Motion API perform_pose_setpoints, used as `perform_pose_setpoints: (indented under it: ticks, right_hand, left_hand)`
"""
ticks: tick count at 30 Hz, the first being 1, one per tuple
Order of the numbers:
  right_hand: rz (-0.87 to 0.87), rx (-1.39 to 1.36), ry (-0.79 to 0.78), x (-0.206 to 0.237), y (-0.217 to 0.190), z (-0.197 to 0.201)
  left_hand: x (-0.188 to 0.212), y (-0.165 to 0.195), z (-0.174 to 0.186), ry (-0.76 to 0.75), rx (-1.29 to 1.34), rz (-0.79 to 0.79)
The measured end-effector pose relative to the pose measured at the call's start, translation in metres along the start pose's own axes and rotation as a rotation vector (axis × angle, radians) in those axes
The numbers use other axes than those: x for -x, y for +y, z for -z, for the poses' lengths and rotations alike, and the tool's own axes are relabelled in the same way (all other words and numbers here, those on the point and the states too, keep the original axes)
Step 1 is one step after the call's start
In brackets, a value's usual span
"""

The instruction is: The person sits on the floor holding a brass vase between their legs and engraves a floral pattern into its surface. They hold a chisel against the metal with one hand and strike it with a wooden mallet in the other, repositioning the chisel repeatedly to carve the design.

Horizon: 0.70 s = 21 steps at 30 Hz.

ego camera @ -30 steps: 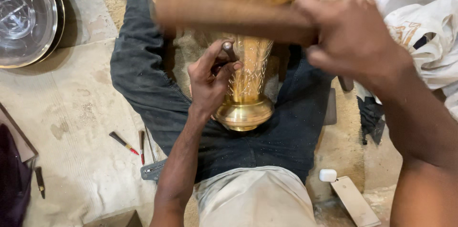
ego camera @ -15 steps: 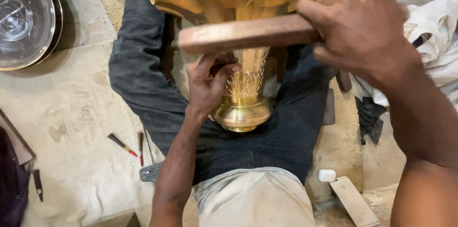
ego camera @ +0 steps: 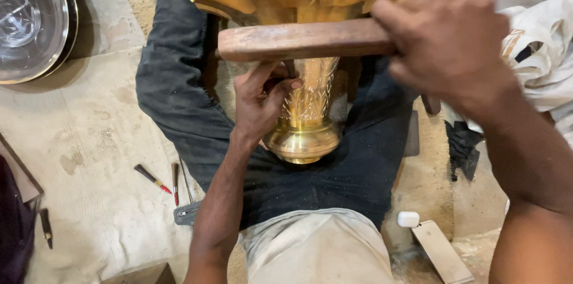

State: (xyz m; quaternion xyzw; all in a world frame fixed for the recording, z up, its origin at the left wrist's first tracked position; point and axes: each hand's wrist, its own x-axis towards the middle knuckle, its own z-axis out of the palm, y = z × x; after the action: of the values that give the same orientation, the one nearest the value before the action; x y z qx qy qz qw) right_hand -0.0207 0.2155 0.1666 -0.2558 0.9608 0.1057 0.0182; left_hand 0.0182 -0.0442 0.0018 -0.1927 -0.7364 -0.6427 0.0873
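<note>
Bare concrete floor (ego camera: 83, 158) surrounds a seated person in dark trousers (ego camera: 322, 182). A brass vase (ego camera: 304, 111) with a wavy flared rim lies between the legs, its round foot toward the body. The left hand (ego camera: 259, 102) rests against the patterned neck of the vase, fingers (ego camera: 280, 88) curled shut around a small dark tool whose tip meets the metal. The right hand (ego camera: 447, 45) is closed around a wooden mallet (ego camera: 304, 39), held level just above the left hand and across the vase. Small chisels (ego camera: 156, 179) lie on the floor to the left, well apart; steel plates (ego camera: 33, 18) sit at upper left.
</note>
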Motion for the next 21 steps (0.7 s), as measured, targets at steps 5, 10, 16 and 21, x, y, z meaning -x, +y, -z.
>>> perform_pose_setpoints:
  ticks: [5, 10, 16, 21]
  right_hand:
    - [0.089, -0.667, 0.205, 0.006, 0.001, -0.004]
    - [-0.067, -0.5, 0.059, 0.003, -0.004, 0.004]
    - [-0.052, -0.226, 0.028, 0.001, -0.008, 0.017]
    - [-0.03, -0.647, 0.156, 0.01, -0.001, 0.001]
  left_hand:
    - [-0.003, 0.009, 0.003, -0.017, 0.018, -0.01]
    - [-0.002, 0.011, 0.006, -0.031, -0.015, -0.007]
    - [-0.004, 0.003, 0.004, -0.045, -0.085, -0.021]
    - [-0.003, 0.007, 0.009, -0.047, -0.017, -0.076]
